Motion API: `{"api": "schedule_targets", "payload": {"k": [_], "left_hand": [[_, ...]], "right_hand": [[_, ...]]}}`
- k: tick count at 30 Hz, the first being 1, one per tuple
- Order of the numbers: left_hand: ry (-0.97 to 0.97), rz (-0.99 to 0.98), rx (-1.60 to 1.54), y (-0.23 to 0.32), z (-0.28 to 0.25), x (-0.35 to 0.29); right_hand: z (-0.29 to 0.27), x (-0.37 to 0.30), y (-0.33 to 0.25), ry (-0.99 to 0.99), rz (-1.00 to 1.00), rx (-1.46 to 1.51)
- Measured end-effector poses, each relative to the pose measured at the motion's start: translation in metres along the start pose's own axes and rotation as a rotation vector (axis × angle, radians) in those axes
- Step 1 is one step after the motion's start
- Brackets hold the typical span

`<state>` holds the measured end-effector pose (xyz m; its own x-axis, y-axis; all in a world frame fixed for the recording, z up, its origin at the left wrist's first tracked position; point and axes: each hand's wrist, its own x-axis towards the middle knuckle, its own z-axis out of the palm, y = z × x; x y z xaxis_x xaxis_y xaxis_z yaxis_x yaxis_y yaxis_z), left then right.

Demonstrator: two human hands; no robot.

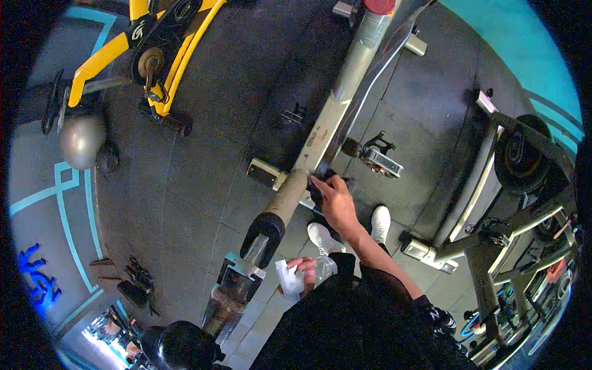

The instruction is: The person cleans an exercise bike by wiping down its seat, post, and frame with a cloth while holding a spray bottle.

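Note:
A stationary bike's long pale frame tube point(324, 126) runs diagonally in front of me. My right hand point(339, 206) reaches to the tube's joint, index finger against its side and the other fingers curled. Something dark lies under those fingers; I cannot make out what it is. Lower down, beside the bike's black seat-post collar point(264, 228), my left hand point(300, 266) is closed round a clear plastic bottle point(324, 269). A white piece point(288, 280) shows at the same hand, its kind unclear.
A pedal point(381, 161) sticks out on the tube's right, and a stabiliser foot point(265, 172) on its left. More exercise bikes stand at right, near a black flywheel point(523, 154). At upper left are a yellow bike frame point(102, 61) and a silver ball point(82, 142). White shoes point(380, 223) are below.

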<state>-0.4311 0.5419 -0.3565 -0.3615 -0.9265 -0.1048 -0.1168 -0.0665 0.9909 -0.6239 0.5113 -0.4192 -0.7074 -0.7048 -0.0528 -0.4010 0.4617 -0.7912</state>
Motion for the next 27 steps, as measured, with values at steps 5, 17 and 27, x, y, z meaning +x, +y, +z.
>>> {"api": "schedule_targets", "payload": {"k": [5, 17, 27], "left_hand": [[-0.234, -0.415, -0.396, -0.002, 0.009, 0.016], [-0.210, -0.126, 0.213, 0.049, 0.155, 0.116], [-0.189, -0.113, 0.506, 0.033, 0.186, 0.162]], "right_hand": [[-0.023, -0.040, 0.035, -0.252, 0.178, -0.001], [-0.105, -0.096, 0.062, -0.286, 0.372, -0.049], [-0.109, -0.116, 0.092, -0.336, 0.335, -0.023]]}}
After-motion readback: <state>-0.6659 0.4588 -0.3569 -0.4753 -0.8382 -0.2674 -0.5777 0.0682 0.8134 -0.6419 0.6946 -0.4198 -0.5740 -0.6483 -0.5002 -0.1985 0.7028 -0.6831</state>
